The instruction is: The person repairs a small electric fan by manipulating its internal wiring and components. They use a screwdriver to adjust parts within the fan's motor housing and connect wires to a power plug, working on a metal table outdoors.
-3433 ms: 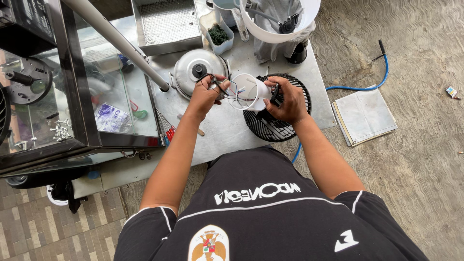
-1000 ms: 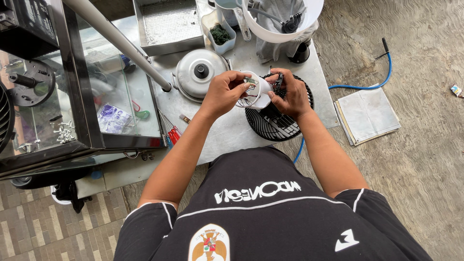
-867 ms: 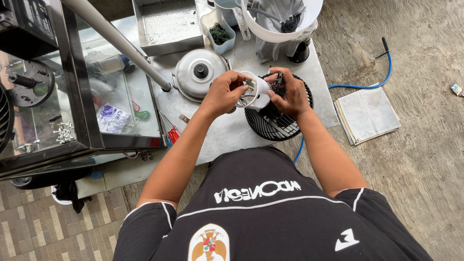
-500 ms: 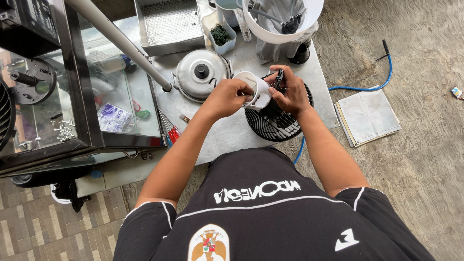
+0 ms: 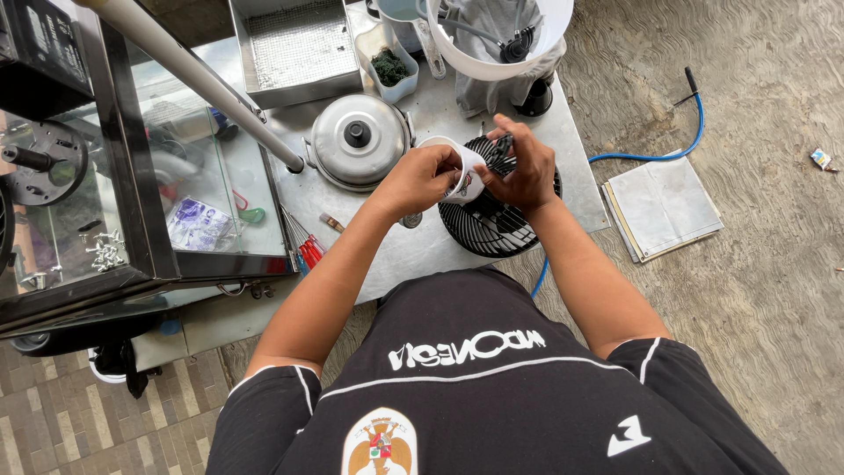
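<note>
Both hands meet above the grey metal worktop [image 5: 413,255], just over the round black wire fan grille [image 5: 492,224] that lies flat on it. The left hand [image 5: 422,179] has its grip closed around a small white cup-shaped plastic part [image 5: 459,171], fingers curled over its rim and side. The right hand [image 5: 526,171] pinches a small black ribbed plastic piece [image 5: 502,151] between thumb and fingertips – pressed right against the white part, so the two things touch.

The white part sits between the two hands, held in the air above the near-left edge of the grille, not resting on the worktop.

Just left of the hands stands a round silver metal pot lid with a black knob [image 5: 359,141]. Behind it lies a rectangular steel tray with a mesh bottom [image 5: 294,44], and beside that a small white tub of dark green stuff [image 5: 389,66]. A white plastic bowl-shaped housing [image 5: 501,40] stands at the far edge. Red-handled tools [image 5: 308,251] lie near the worktop's left edge, next to a black-framed glass cabinet [image 5: 132,193]. On the concrete floor to the right – a blue hose [image 5: 668,145] and a folded white cloth [image 5: 661,207].
</note>
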